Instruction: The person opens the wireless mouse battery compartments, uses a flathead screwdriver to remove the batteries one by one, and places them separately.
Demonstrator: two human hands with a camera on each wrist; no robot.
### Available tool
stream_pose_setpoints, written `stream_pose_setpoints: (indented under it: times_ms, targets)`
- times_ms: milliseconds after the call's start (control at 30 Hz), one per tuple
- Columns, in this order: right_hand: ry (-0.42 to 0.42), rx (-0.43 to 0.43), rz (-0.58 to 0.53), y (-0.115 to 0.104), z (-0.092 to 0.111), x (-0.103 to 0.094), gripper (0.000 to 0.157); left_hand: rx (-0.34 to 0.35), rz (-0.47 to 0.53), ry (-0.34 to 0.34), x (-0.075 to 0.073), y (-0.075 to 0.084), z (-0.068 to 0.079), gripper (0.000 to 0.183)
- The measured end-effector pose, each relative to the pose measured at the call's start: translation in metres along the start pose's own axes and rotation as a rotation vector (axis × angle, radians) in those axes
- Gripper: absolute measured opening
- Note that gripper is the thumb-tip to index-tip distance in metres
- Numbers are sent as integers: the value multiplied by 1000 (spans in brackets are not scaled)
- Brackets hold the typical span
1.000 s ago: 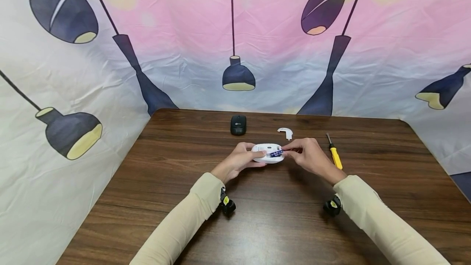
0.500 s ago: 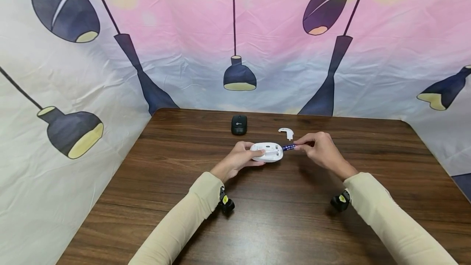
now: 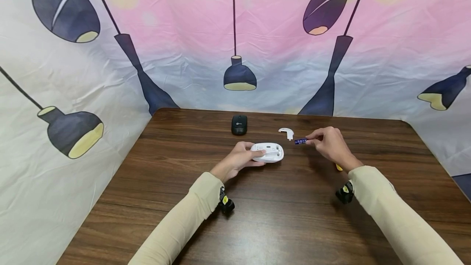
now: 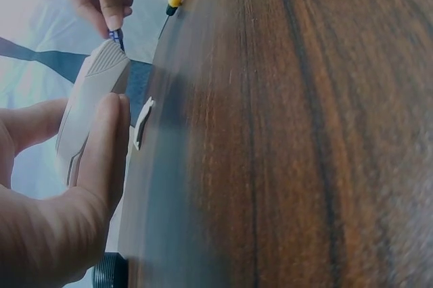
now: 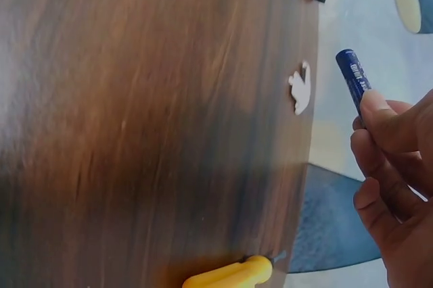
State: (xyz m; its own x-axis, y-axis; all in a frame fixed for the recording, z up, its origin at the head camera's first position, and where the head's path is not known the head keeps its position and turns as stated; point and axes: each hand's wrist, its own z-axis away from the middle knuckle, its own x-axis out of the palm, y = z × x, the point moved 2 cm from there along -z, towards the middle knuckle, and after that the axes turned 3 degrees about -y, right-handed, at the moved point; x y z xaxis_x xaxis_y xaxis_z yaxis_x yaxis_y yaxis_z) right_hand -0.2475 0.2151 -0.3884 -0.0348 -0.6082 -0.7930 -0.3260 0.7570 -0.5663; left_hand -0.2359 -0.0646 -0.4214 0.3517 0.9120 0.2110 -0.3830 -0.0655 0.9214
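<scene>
My left hand [image 3: 239, 160] grips a white computer mouse [image 3: 274, 155] turned underside up, thumb across its base and fingers beneath. The battery slot in its base lies uncovered and holds no battery. To the right, my right hand [image 3: 331, 145] pinches a dark blue battery [image 3: 300, 141] by one end between thumb and fingertips; its free end points left. In the right wrist view the battery [image 5: 353, 77] stands out past the thumb. Just behind the battery, the white battery cover [image 3: 288, 133] lies on the table.
A black mouse [image 3: 239, 125] sits near the table's back edge. The yellow screwdriver [image 3: 339, 167] is mostly hidden under my right wrist in the head view; its handle [image 5: 233, 274] shows in the right wrist view. Behind the wooden table [image 3: 206, 134] hangs a printed cloth [image 3: 191, 77].
The right hand has drawn the battery out of the mouse and carried it to the right and slightly back. The left hand has kept the mouse almost still.
</scene>
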Motion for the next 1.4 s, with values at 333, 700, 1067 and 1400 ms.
stream_pose_setpoints:
  times_ms: [333, 700, 1067, 1400]
  targets:
    - [-39, 26, 66, 15, -7, 5, 11, 5, 2, -1, 2, -1, 2, 49]
    - [-76, 88, 152, 33, -14, 11, 14, 8, -1, -9, 3, 0, 2, 48]
    - [-130, 108, 235, 40, -18, 15, 18, 18, -10, -14, 4, 0, 2, 45]
    - [-124, 104, 248, 41, -21, 15, 14, 17, -7, -11, 5, 3, 3, 53]
